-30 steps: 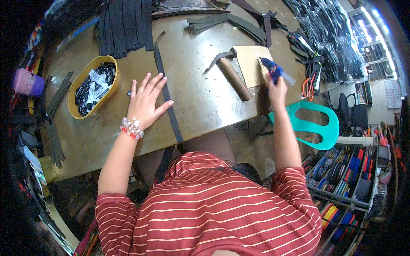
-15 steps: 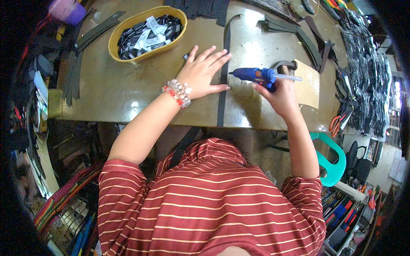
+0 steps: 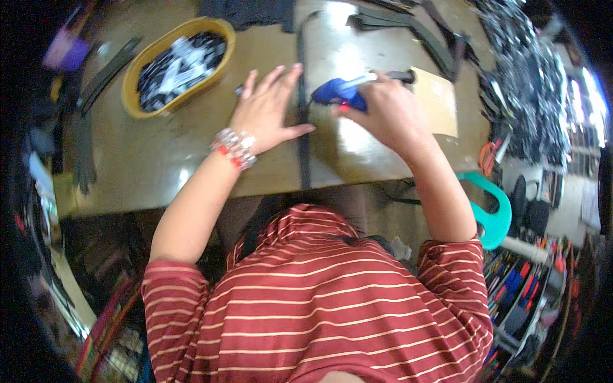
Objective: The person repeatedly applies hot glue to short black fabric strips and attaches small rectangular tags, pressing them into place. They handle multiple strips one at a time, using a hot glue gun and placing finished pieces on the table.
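Observation:
My left hand (image 3: 265,108) lies on the tabletop with its fingers spread, holding nothing. A beaded bracelet (image 3: 234,149) circles that wrist. Just right of its fingertips and thumb, a narrow black strap (image 3: 304,137) runs from the far side to the table's near edge. My right hand (image 3: 389,108) is closed around a blue glue gun (image 3: 329,91), slightly blurred, its nozzle pointing left close to the strap. Whether the tip touches the strap I cannot tell. A pale glue stick (image 3: 357,81) sticks out of the gun's back. A small dark piece (image 3: 239,90) sits by my left fingers.
A mustard oval basin (image 3: 133,96) of black pieces and white tags stands at the far left. Right of my right hand lies a tan sheet (image 3: 440,105). Dark straps (image 3: 408,32), orange-handled scissors (image 3: 488,157) and shiny black bundles (image 3: 530,96) line the right; a green stool (image 3: 495,220) stands below.
The whole view has shifted, so the table appears farther left. My right hand has tilted the glue gun, its back end swinging away from me. My left hand stays spread beside the strap.

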Demonstrator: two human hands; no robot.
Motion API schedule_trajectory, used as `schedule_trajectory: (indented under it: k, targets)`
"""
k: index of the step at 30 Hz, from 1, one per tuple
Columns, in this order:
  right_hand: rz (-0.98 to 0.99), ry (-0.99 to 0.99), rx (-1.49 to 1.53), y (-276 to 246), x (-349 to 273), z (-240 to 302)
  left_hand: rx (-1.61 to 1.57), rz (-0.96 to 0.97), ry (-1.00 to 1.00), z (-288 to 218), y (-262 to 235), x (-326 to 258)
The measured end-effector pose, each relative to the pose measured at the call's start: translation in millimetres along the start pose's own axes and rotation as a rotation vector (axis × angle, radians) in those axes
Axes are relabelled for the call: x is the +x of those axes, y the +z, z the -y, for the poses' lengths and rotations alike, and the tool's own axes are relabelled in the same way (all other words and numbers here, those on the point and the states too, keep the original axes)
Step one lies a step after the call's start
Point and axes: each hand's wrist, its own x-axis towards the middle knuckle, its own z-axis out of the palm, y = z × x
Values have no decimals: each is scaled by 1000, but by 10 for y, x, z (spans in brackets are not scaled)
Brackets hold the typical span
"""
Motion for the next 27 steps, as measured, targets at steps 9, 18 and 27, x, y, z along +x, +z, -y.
schedule_trajectory:
  k: [9,18,27]
  targets:
    - [-817,1055,457,893,-936,-1580,-22,66,-6,-24,-98,15]
    - [-872,476,15,704,-486,-1132,-254,-170,-20,41,-73,48]
    - [-426,679,-22,639,1679,-2438,-304,-141,-52,47,-66,90]
